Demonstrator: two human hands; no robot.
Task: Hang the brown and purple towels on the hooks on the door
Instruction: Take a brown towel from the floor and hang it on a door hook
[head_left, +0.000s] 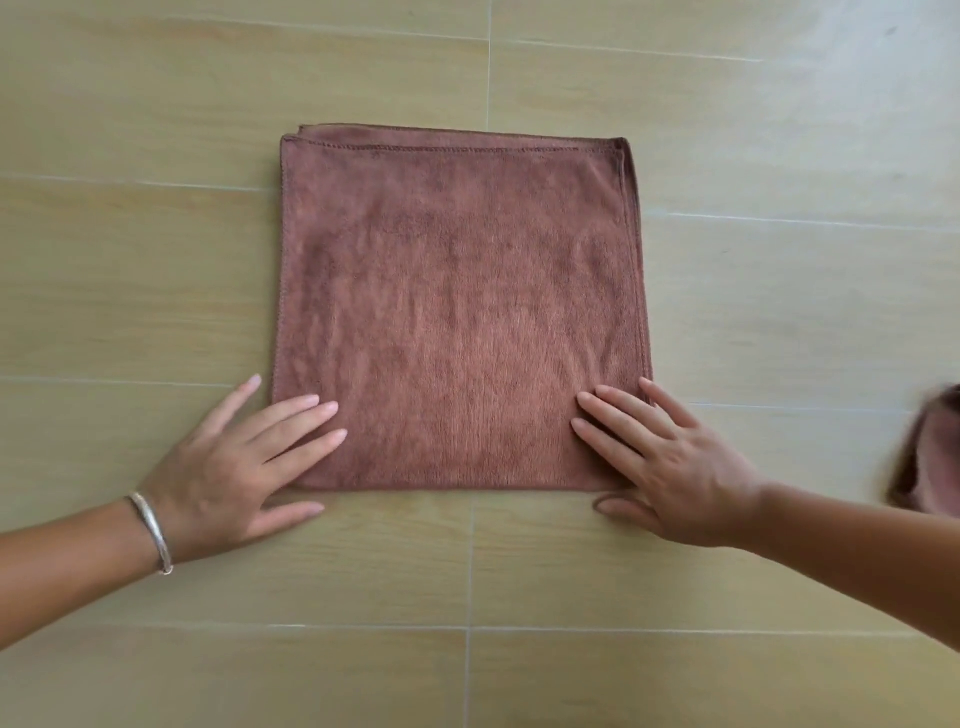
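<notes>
Both hands flat on the near corners of the folded brown towel (460, 312).

The towel lies square on the tiled floor (156, 260). The left hand (228, 467) presses its near-left corner and the right hand (670, 467) its near-right corner, fingers straight, gripping nothing. Neither hand is nearer. Bare floor surrounds the towel's other edges; door, hooks and purple towel are out of view.

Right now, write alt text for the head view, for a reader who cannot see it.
A folded brown towel lies flat on a tan tiled floor, with a person's left hand and right hand pressing open fingers on its two near corners. A silver bracelet circles the left wrist, and a blurred dark cloth shows at the right edge.
</notes>
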